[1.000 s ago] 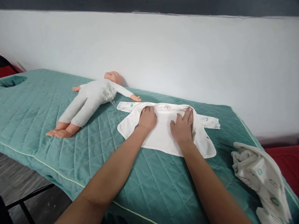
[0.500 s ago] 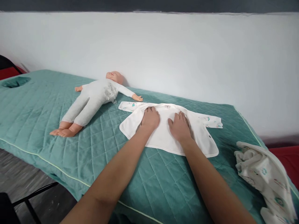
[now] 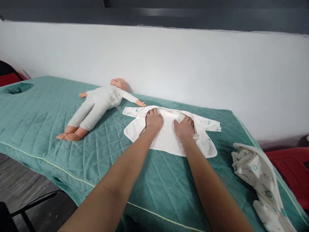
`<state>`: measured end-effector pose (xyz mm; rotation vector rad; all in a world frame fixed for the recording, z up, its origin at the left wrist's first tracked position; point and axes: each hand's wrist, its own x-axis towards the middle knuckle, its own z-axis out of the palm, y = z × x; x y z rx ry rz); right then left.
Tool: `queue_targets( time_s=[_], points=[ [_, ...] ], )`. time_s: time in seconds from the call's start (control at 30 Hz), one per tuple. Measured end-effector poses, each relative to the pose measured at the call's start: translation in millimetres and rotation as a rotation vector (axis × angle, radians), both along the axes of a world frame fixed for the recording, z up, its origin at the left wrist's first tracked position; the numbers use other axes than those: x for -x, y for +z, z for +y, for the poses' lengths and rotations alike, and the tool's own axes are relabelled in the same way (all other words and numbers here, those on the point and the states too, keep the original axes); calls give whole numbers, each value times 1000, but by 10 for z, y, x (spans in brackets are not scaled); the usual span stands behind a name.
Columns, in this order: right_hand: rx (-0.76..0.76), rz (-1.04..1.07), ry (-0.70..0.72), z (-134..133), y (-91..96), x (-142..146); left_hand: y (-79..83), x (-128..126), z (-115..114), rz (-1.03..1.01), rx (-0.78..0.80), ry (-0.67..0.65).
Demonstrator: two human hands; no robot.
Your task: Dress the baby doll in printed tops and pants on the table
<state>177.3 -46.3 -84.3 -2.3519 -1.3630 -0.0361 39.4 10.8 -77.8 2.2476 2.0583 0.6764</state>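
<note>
A white baby shirt [image 3: 169,138] with patterned sleeves lies spread open on the green quilted table [image 3: 48,129]. My left hand [image 3: 153,120] rests palm down on the shirt's left half, fingers slightly curled and apart. My right hand [image 3: 184,127] lies flat on the shirt's middle, fingers together, next to a raised fold of cloth. A baby doll [image 3: 96,103] in a pale grey suit lies on its back to the left of the shirt, its arm almost touching the sleeve.
A crumpled patterned white cloth [image 3: 260,180] hangs over the table's right corner. A white wall runs close behind the table. A face hole [image 3: 18,88] opens at the table's far left. Something red [image 3: 289,167] stands beyond the right edge.
My right hand has slid left across the shirt toward the middle, bunching cloth beside it. The left hand has stayed about where it was.
</note>
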Motion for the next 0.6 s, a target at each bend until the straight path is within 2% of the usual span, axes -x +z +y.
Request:
queue_targets(
  time_s=[0.13,0.37,0.6],
  points=[
    [14,5,-48,-5,20,-3,15,-4,8,45,1,29],
    [69,15,-54,-7,39,-32,-33,-12,63,20,13,57],
    [132,65,-51,-9,69,-53,-49,-2,60,45,14,18]
  ],
)
